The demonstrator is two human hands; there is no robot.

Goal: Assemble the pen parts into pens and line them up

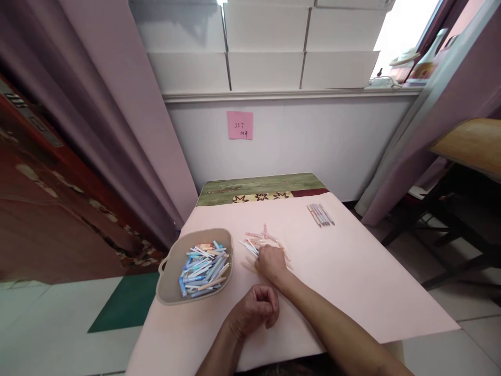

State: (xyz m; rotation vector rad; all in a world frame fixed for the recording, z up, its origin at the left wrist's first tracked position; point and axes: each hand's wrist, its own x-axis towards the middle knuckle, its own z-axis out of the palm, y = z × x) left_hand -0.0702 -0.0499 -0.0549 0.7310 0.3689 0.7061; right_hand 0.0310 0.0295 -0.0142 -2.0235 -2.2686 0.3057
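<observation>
My right hand (272, 262) is bent down over a loose pile of pink and clear pen parts (266, 237) on the table. Its fingers are closed, and the tips are hidden behind the hand. A few thin white and blue pens (250, 247) stick out just left of those fingers. Nearer to me, my left hand (256, 308) rests on the pink tabletop, curled closed with nothing visible in it. To the left stands a beige basket (168, 271) holding many blue, white and orange pens (205, 269).
A neat row of several pens (321, 214) lies toward the back right of the pink table cover (340, 282). Behind the table is a white wall with a pink note (240, 125). A wooden-topped piece of furniture (473, 146) stands at the right.
</observation>
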